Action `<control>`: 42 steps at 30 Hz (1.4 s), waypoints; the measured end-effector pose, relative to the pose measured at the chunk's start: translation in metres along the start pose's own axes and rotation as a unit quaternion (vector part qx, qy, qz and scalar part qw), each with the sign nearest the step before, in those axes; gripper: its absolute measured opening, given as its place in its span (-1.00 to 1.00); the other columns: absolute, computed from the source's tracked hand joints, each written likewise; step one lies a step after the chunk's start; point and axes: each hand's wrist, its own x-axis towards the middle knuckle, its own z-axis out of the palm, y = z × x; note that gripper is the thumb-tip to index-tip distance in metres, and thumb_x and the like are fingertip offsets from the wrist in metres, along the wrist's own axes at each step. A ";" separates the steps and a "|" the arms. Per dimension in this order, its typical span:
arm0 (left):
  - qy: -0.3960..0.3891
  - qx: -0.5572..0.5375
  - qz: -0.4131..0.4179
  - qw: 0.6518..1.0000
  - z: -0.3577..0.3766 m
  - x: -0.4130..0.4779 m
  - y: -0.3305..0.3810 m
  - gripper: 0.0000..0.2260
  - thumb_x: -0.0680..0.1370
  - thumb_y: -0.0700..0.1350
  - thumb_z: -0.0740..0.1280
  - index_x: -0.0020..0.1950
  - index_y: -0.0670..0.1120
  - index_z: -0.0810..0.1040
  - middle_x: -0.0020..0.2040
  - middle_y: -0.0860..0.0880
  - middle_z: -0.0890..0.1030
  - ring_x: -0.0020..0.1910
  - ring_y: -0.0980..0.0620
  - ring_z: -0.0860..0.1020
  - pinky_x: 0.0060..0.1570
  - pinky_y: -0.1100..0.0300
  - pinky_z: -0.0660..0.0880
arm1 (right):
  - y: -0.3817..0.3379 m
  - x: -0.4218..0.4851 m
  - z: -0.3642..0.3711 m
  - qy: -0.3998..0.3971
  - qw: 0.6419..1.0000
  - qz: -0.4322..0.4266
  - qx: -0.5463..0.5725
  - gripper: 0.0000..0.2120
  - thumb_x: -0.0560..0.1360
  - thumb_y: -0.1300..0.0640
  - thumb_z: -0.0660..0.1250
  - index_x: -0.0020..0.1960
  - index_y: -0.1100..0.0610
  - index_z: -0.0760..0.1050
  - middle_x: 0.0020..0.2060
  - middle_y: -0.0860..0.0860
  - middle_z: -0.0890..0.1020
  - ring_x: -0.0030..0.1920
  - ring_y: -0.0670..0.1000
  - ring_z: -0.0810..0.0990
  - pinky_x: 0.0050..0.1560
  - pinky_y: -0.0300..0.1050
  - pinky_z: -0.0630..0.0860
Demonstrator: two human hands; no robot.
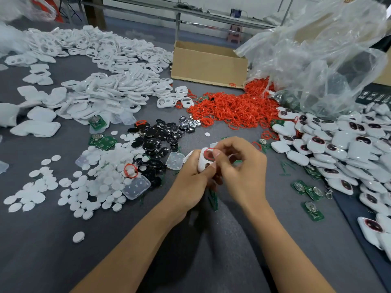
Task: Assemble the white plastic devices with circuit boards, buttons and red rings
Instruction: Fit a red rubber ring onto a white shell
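Table (38, 246) swamped with parts (118, 85); left fingers (191, 160) grip the shell (202, 164), right fingers (217, 154) pinch a ring (207, 155) at its hole.

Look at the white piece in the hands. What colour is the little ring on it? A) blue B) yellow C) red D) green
C: a red ring lies on the white shell that the left hand holds, and the right hand pinches it.

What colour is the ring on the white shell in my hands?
The ring is red; head view.
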 end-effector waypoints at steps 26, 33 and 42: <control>0.003 0.000 0.015 1.000 -0.003 -0.002 0.005 -0.81 0.61 -0.34 0.20 0.16 -0.14 0.48 -0.12 -0.06 0.61 -0.20 0.09 0.57 -0.17 0.19 0.54 | 0.004 0.000 0.003 -0.016 0.999 -0.031 0.027 -0.89 0.39 0.31 0.40 -0.18 0.12 0.54 -0.28 -0.07 0.58 -0.27 -0.13 0.53 -0.20 -0.30 0.45; -0.006 -0.007 0.000 1.000 -0.002 -0.002 0.007 -0.82 0.61 -0.35 0.19 0.17 -0.20 0.48 -0.06 -0.13 0.59 -0.15 0.05 0.57 -0.14 0.13 0.58 | 0.006 -0.001 0.004 -0.009 0.999 -0.037 -0.017 -0.85 0.35 0.37 0.42 -0.22 0.15 0.54 -0.28 -0.04 0.56 -0.25 -0.12 0.50 -0.20 -0.26 0.41; 0.024 -0.152 -0.055 0.987 -0.001 -0.001 0.014 -0.71 0.67 -0.12 0.10 -0.03 -0.18 0.58 -0.23 -0.06 0.68 -0.29 0.10 0.65 -0.34 0.21 0.59 | 0.007 -0.002 0.003 -0.013 0.998 -0.057 -0.024 -0.87 0.35 0.38 0.38 -0.22 0.18 0.55 -0.28 -0.03 0.56 -0.25 -0.07 0.52 -0.19 -0.12 0.47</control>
